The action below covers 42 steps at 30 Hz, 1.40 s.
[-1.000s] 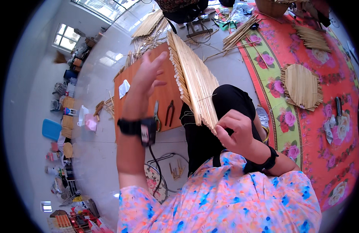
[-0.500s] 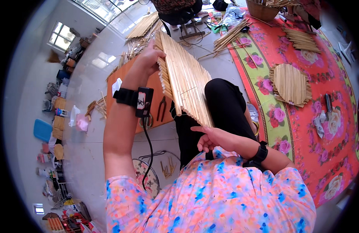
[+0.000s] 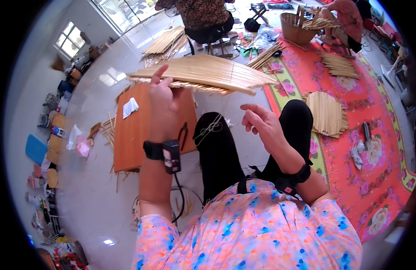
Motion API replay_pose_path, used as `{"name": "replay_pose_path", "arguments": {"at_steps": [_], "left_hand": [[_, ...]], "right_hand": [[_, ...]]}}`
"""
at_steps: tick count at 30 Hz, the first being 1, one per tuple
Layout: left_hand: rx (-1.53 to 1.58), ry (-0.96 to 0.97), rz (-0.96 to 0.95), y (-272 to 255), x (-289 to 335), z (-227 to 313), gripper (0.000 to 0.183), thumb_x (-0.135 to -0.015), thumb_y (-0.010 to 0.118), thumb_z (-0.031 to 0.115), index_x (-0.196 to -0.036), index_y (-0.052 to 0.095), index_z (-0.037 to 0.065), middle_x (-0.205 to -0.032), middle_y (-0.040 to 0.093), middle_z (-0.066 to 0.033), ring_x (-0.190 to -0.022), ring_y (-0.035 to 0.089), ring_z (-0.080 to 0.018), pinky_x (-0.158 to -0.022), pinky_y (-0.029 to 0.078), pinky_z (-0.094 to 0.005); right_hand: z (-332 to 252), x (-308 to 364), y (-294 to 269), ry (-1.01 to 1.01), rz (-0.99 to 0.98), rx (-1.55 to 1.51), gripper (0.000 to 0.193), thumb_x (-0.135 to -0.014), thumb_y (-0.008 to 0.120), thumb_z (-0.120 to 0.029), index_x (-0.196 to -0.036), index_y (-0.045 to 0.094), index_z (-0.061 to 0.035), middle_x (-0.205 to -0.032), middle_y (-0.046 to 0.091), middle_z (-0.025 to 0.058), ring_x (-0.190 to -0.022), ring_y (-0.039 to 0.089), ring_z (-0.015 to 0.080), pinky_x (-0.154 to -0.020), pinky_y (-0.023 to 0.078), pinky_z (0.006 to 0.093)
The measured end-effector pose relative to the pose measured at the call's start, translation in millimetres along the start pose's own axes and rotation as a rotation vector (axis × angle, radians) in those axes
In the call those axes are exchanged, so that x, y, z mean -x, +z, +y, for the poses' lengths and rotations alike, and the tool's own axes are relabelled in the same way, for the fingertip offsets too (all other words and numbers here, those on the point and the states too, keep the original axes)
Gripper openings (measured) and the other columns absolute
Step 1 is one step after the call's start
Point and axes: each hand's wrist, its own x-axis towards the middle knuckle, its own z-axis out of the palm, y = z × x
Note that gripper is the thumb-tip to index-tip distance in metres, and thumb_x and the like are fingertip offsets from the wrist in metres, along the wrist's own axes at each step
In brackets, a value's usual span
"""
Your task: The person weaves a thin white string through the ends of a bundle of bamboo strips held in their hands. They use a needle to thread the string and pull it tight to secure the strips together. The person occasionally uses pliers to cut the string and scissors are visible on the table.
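A flat panel of pale straw-coloured sticks [image 3: 208,69] laid side by side is up in front of me, tilted nearly edge-on. My left hand [image 3: 165,96] grips its near edge toward the left, one finger raised along it. Below the panel's right end, apart from it, my right hand [image 3: 265,128] hangs in the air with fingers spread, the index stretched out; I see nothing in it. Thin white thread [image 3: 210,129] lies tangled on my left knee. Dark-handled pliers [image 3: 184,136] rest on the edge of an orange-brown wooden board [image 3: 131,150], beside a crumpled white tissue [image 3: 130,108].
To the right, a red floral mat [image 3: 347,193] carries a rounded stick panel [image 3: 327,113], a dark cylinder [image 3: 367,131] and a stick bundle [image 3: 338,65]. A wicker basket [image 3: 295,29] stands beyond. Other people sit at the back; household goods line the left wall.
The stick panel has risen away from my lap and turned from steep to nearly level, carried by my left hand. My right hand has left its lower edge and moved up.
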Motion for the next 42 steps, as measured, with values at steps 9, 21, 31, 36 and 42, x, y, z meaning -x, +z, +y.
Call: {"name": "replay_pose_path", "arguments": {"at_steps": [9,21,31,36,42], "left_hand": [[0.207,-0.08,0.194,73,29,-75,0.043,-0.091,0.038,-0.007,-0.125,0.053,0.015,-0.109,0.057,-0.013,-0.084,0.063,-0.0219,-0.064,0.059,-0.0339],[0.362,-0.317,0.304,130,39,-136,0.042,-0.091,0.044,-0.008,-0.126,0.05,0.013,-0.106,0.059,-0.0134,-0.08,0.063,-0.019,-0.065,0.055,-0.0286],[0.293,-0.377,0.295,142,25,-143,0.042,-0.092,0.042,-0.003,-0.13,0.047,0.014,-0.117,0.05,-0.0106,-0.097,0.057,-0.0204,-0.072,0.056,-0.0339],[0.365,-0.428,0.27,129,38,-164,0.027,-0.097,0.042,0.004,-0.123,0.047,0.009,-0.114,0.049,-0.0086,-0.101,0.055,-0.019,-0.08,0.055,-0.0329],[0.519,-0.581,0.132,127,88,-169,0.046,-0.099,0.036,0.009,-0.142,0.023,0.013,-0.109,0.049,-0.01,-0.087,0.06,-0.0212,-0.072,0.056,-0.0312]], "right_hand": [[-34,-76,-35,0.052,0.493,0.102,0.066,-0.086,0.055,-0.063,-0.093,0.061,0.0024,-0.078,0.058,0.0056,-0.061,0.055,0.0109,-0.048,0.042,0.0244],[-78,-143,-98,0.218,0.537,0.75,0.052,-0.083,0.059,-0.046,-0.092,0.068,0.004,-0.073,0.069,0.0145,-0.058,0.068,0.0184,-0.063,0.054,0.0308],[-69,-188,-115,0.293,0.543,0.622,0.043,-0.086,0.058,-0.038,-0.1,0.063,0.0024,-0.078,0.067,0.0112,-0.056,0.067,0.0202,-0.048,0.054,0.0309],[-70,-195,-98,0.35,0.452,0.71,0.04,-0.086,0.059,-0.035,-0.099,0.061,0.0031,-0.078,0.068,0.0124,-0.057,0.068,0.0205,-0.05,0.057,0.0319],[-76,-184,-79,0.301,0.388,0.82,0.039,-0.085,0.059,-0.033,-0.086,0.064,0.005,-0.074,0.067,0.0137,-0.057,0.068,0.0216,-0.05,0.058,0.0341]]}}
